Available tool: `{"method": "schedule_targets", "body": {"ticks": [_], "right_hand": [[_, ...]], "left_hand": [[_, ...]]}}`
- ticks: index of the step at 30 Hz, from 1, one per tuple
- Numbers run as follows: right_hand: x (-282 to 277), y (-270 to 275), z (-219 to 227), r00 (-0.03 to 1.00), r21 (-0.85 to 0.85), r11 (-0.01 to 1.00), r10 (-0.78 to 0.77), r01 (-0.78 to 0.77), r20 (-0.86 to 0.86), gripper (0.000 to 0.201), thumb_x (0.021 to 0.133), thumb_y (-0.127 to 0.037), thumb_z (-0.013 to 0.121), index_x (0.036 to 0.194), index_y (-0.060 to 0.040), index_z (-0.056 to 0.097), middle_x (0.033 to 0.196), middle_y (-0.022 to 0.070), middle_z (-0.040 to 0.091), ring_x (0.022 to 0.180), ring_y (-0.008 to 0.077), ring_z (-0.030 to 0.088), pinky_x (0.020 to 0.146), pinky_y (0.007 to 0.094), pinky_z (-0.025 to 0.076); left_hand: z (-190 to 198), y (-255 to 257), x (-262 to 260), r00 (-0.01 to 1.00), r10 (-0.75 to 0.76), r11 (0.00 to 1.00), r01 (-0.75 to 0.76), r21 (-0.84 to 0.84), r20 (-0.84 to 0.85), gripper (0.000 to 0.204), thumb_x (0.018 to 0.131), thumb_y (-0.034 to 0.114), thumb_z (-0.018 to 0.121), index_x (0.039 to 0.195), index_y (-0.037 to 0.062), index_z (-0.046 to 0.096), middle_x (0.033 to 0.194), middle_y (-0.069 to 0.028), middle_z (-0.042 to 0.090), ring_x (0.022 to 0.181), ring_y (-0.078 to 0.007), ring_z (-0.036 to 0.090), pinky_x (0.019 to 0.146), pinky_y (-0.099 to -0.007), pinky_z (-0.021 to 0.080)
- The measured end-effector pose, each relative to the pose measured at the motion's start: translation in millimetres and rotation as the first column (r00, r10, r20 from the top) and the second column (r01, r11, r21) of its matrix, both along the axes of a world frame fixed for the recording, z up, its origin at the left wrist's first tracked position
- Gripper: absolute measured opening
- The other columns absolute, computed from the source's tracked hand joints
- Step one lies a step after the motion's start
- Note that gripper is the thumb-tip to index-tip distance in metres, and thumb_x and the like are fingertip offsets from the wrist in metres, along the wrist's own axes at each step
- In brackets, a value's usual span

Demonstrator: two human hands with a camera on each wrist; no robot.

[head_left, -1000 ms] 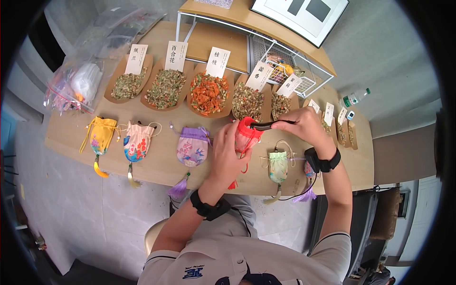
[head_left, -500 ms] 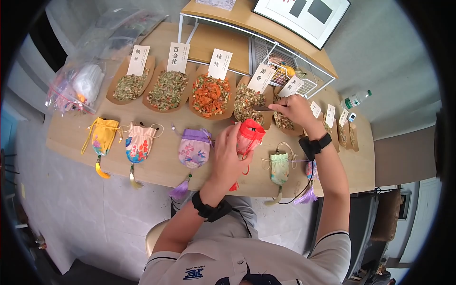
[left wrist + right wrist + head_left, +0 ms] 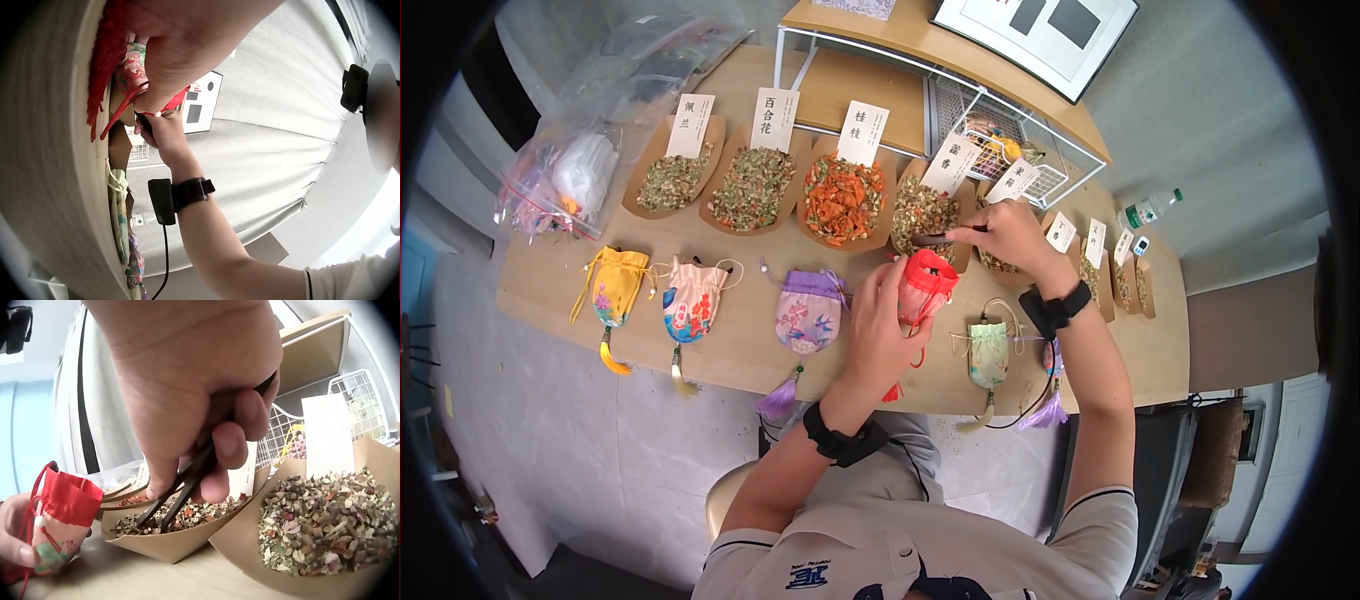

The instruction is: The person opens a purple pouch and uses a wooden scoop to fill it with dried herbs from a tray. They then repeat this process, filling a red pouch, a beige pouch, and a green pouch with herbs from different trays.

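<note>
My left hand (image 3: pixel 875 335) grips a small red-topped drawstring pouch (image 3: pixel 927 280), its mouth open and facing up. In the right wrist view the pouch (image 3: pixel 65 509) shows a pink, flowered lower part. My right hand (image 3: pixel 1015 238) holds dark tongs (image 3: pixel 937 239) over the paper tray of mixed dried herbs (image 3: pixel 172 547). Down among the herbs (image 3: pixel 922 207) are the tong tips, slightly apart in the right wrist view. A red tassel (image 3: pixel 107 65) hangs beside my left hand in the left wrist view.
More boat-shaped trays of dried herbs with label cards stand in a row, one with orange pieces (image 3: pixel 840 200). Yellow (image 3: pixel 615 280), cream (image 3: pixel 690 300), purple (image 3: pixel 808 315) and green (image 3: pixel 987 352) pouches lie along the front. Behind are a shelf (image 3: pixel 855 85), plastic bags (image 3: pixel 580 175) and a bottle (image 3: pixel 1150 207).
My right hand has moved from the pouch's mouth back to the herb tray, taking the tongs out of the pouch and down into the herbs. My left hand and the pouch have hardly moved.
</note>
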State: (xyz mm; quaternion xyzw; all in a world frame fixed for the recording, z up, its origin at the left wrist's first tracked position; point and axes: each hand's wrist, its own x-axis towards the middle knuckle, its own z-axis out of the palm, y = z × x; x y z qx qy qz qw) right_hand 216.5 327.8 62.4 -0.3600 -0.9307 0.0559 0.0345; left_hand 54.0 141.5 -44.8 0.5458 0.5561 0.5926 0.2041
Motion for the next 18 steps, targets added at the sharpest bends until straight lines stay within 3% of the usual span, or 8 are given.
{"method": "schedule_targets", "body": {"ticks": [10,18], "right_hand": [[-2,-12,-5,0.995,-0.040,0.995,-0.097,0.096,-0.018,0.039,0.089,-0.049,0.074,0.088,-0.0118,0.082,0.071,0.0172,0.069,0.068,0.0359,0.066,0.065,0.0436,0.053],[3,-20,-1,0.980,0.048,0.989,-0.130,0.139,-0.152,0.034,0.087,-0.041,0.078,0.085,-0.0075,0.082,0.063,0.0165,0.066,0.057,0.0339,0.063,0.057,0.0402,0.050]], "left_hand": [[2,0,-1,0.998,0.024,1.000,-0.023,0.018,-0.050,0.089,0.069,0.006,0.086,0.148,0.0063,0.045,0.134,-0.0184,0.053,0.122,-0.0397,0.055,0.101,-0.0477,0.048],[2,-1,-1,0.999,0.016,1.000,-0.016,0.000,-0.037,0.088,0.071,0.007,0.085,0.148,0.0059,0.044,0.134,-0.0191,0.052,0.123,-0.0395,0.053,0.104,-0.0479,0.046]]}}
